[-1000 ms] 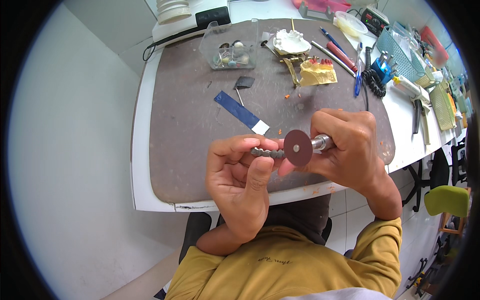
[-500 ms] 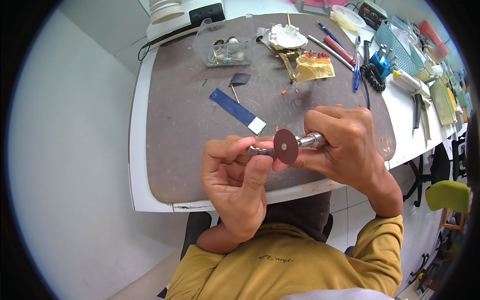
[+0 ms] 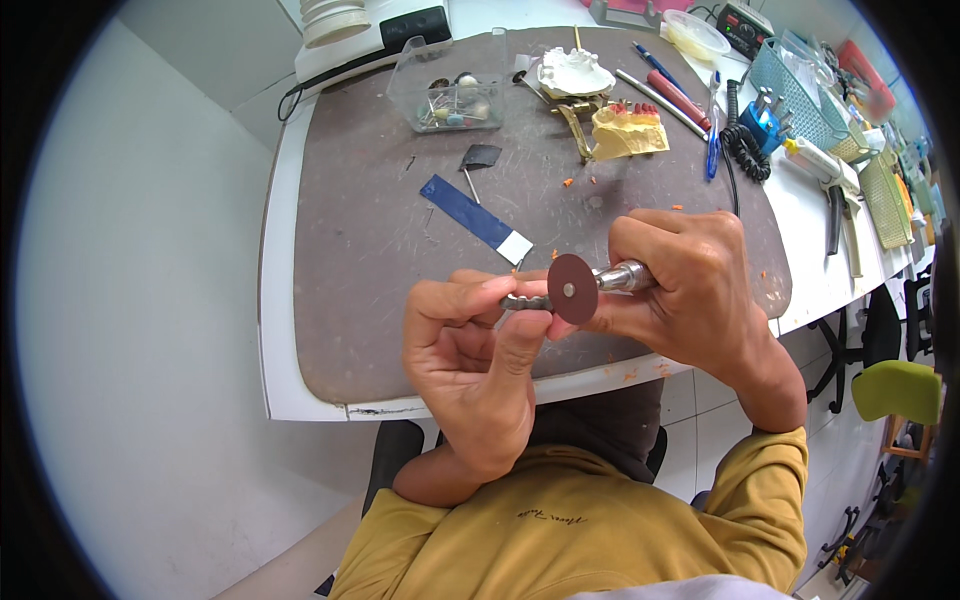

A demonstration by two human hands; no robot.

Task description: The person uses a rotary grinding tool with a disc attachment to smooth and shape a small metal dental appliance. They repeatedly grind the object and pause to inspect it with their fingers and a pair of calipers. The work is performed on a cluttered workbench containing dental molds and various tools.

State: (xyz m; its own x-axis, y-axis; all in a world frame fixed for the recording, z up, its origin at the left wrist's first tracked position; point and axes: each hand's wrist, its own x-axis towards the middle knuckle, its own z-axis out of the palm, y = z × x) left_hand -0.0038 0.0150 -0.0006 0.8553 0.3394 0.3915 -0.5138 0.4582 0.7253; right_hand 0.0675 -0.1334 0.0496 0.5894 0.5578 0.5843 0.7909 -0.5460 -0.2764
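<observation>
Between the thumb and fingers of my left hand (image 3: pixel 470 350) is a small grey metal dental bridge (image 3: pixel 524 302), held above the mat's near part. My right hand (image 3: pixel 690 290) is closed round a silver rotary handpiece (image 3: pixel 626 277). A round reddish-brown cutting disc (image 3: pixel 572 289) is fitted on its tip, standing nearly face-on to me. The disc's left edge overlaps the right end of the metal piece; whether the two touch I cannot tell. My fingertips from both hands come close together behind the disc.
On the brown mat (image 3: pixel 350 220) lie a blue strip (image 3: pixel 465 212) and a dark square (image 3: pixel 481 156). A clear box (image 3: pixel 450 95) of burs, a white plaster cast (image 3: pixel 575 73) and a yellow model (image 3: pixel 630 132) stand farther back. Pens, a coiled cord (image 3: pixel 745 150) and baskets line the right.
The grey metal dental bridge has turned a little and shifted slightly right in my left fingers. My right hand and the disc have barely moved.
</observation>
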